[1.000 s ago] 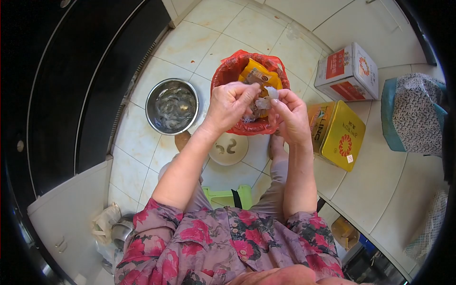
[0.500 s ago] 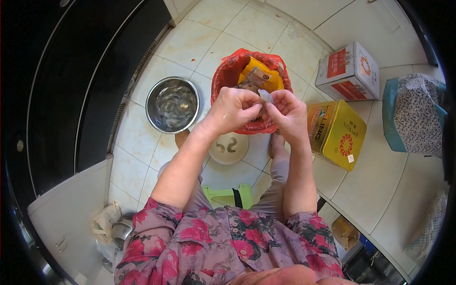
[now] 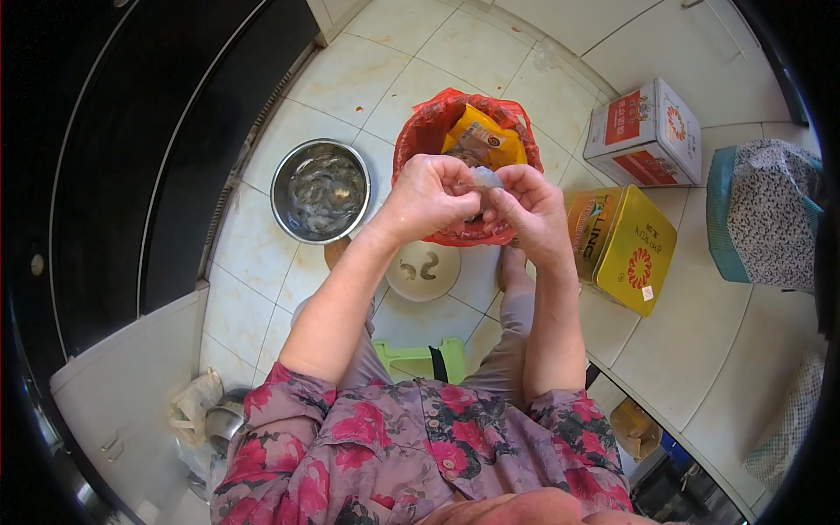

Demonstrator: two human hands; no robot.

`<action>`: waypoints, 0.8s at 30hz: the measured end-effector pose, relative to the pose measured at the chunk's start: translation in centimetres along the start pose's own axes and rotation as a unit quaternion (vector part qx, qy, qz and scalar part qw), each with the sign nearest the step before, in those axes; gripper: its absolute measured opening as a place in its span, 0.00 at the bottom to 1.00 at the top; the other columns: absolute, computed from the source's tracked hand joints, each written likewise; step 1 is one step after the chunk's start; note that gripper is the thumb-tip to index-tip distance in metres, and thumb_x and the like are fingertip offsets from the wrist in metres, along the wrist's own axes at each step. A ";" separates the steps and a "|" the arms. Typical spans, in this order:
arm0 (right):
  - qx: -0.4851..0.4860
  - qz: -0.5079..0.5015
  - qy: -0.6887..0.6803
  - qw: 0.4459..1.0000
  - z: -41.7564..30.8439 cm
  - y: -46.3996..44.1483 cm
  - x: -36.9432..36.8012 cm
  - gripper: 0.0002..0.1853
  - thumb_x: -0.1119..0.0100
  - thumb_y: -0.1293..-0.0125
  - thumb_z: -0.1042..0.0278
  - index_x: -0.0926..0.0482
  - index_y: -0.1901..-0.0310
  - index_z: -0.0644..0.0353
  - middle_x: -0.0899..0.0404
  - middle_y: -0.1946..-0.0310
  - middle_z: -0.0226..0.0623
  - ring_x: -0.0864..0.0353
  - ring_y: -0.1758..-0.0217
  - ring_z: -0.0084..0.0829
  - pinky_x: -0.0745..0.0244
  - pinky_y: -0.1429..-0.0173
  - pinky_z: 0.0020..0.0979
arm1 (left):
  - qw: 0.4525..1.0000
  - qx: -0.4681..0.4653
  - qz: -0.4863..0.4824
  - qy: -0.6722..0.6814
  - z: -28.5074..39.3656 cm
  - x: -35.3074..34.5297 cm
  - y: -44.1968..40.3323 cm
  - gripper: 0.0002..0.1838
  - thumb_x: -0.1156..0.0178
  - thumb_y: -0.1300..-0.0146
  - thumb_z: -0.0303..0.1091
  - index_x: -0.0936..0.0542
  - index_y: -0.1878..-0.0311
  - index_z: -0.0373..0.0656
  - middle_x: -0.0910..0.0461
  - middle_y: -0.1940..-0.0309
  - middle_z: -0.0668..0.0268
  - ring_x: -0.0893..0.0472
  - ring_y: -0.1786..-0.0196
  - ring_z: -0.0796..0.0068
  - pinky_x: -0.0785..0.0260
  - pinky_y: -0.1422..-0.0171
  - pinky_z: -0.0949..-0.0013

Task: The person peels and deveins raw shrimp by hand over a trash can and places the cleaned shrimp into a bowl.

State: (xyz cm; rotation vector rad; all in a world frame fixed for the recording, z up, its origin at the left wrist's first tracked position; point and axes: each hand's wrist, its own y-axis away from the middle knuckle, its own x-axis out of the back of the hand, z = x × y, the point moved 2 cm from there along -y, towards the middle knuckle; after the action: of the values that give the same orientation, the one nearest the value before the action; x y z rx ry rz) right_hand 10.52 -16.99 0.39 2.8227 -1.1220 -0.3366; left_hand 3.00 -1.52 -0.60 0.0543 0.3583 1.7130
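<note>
Left hand (image 3: 429, 199), right hand (image 3: 535, 214) pinch shrimp (image 3: 486, 178) over bin (image 3: 411, 131), fingertips nearly closed; we'd guess light, soft, slippery: grip mid-body, gently.

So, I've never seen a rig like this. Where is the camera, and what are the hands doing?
There is no robot here: one camera on a person's head looks down past their arms. Both bare hands, left and right, pinch what looks like a pale shrimp between their fingers, above a red-lined bin holding a yellow packet. On the tiled floor, a metal bowl holds many shrimp and a white bowl holds two curled pieces. A yellow tin stands to the right.
</note>
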 end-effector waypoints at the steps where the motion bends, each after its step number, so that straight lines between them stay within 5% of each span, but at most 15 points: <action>1: 0.003 0.003 -0.003 1.000 -0.1 0.0 0.0 0.07 0.42 0.33 0.77 0.25 0.55 0.68 0.19 0.67 0.34 0.18 0.69 0.20 0.20 0.65 0.22 | 1.000 0.000 0.000 0.000 0.2 0.0 0.1 0.02 0.39 0.42 0.24 0.22 0.68 0.36 0.21 0.75 0.72 0.23 0.75 0.88 0.29 0.72 0.80; 10: 0.018 0.046 -0.190 0.981 0.3 -0.2 0.3 0.09 0.43 0.32 0.75 0.25 0.52 0.67 0.19 0.68 0.36 0.21 0.74 0.22 0.22 0.70 0.24 | 0.999 0.026 0.044 -0.006 0.2 0.6 0.1 0.04 0.39 0.40 0.24 0.21 0.64 0.34 0.18 0.73 0.67 0.20 0.76 0.83 0.26 0.71 0.78; 18: -0.003 0.043 -0.148 0.988 0.6 -0.3 0.5 0.09 0.41 0.33 0.73 0.24 0.53 0.67 0.19 0.69 0.35 0.21 0.74 0.21 0.23 0.71 0.22 | 0.986 0.006 0.003 0.165 1.4 0.0 0.4 0.08 0.37 0.36 0.31 0.18 0.57 0.38 0.17 0.66 0.70 0.19 0.69 0.83 0.23 0.64 0.79; 24: -0.024 0.015 -0.083 0.996 0.4 -0.2 0.0 0.08 0.39 0.33 0.73 0.23 0.56 0.66 0.19 0.72 0.32 0.21 0.75 0.19 0.23 0.72 0.20 | 0.993 0.019 -0.034 0.115 0.8 0.2 0.4 0.07 0.35 0.38 0.31 0.18 0.60 0.40 0.17 0.71 0.71 0.21 0.72 0.86 0.26 0.69 0.82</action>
State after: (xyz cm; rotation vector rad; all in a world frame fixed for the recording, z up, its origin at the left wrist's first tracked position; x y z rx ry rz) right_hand 10.60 -16.85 -0.02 2.7753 -1.1691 -0.5957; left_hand 2.79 -1.17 0.26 -0.1273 0.5572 1.6478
